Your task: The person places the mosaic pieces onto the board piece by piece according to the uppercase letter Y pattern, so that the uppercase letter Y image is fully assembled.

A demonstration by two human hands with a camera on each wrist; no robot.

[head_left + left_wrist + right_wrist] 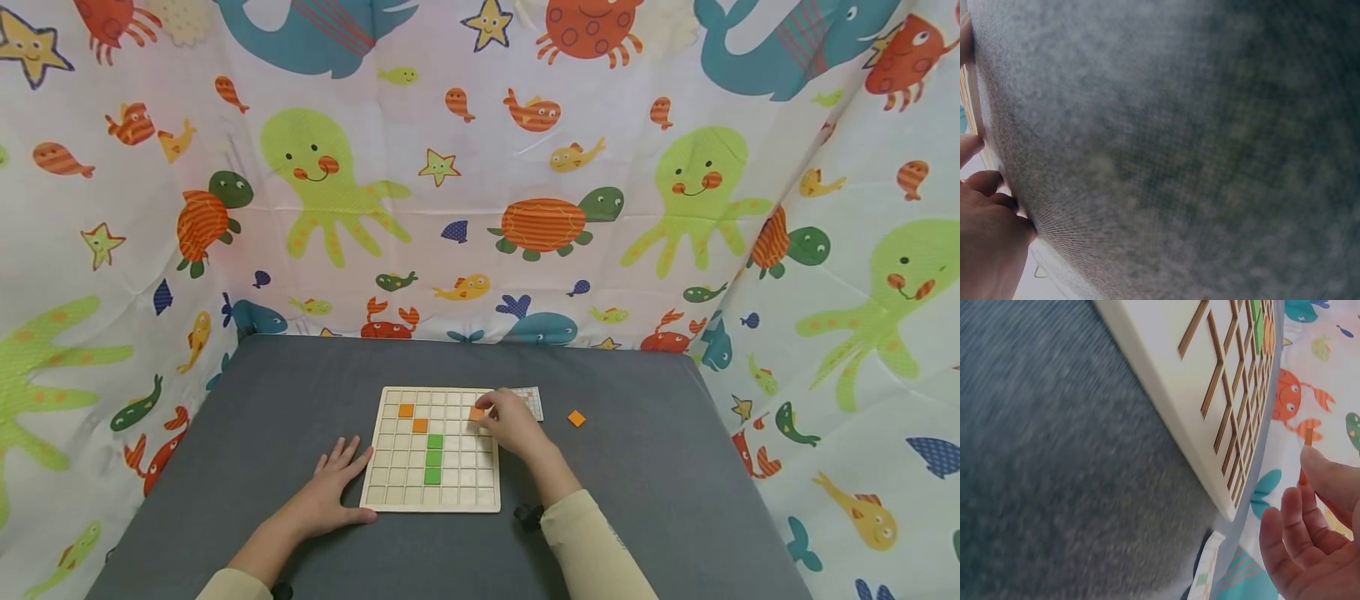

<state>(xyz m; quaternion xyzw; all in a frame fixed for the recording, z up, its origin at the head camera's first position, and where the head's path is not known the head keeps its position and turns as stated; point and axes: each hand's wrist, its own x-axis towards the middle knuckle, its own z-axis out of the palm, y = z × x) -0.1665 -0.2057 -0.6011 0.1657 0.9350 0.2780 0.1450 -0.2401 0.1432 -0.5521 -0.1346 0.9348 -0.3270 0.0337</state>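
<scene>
Between thumb and fingers, my right hand (516,423) pinches an orange square tile (476,413) over the upper right part of a wooden grid board (367,507). From the right wrist view, the tile (1306,456) is seen edge-on, above the board's surface. My left hand (327,497) rests on the table at the board's left side, fingers spread, with index finger and thumb at its edge. Three green tiles (433,458) form a column in the grid. Up and left of them, two orange tiles (420,426) lie diagonally in their squares.
A small printed card (532,403) lies beside the board's upper right corner, partly hidden by my right hand. Farther right, one loose orange tile (576,418) lies on the grey table (637,500). A curtain (480,292) with sea animals hangs behind and along the sides.
</scene>
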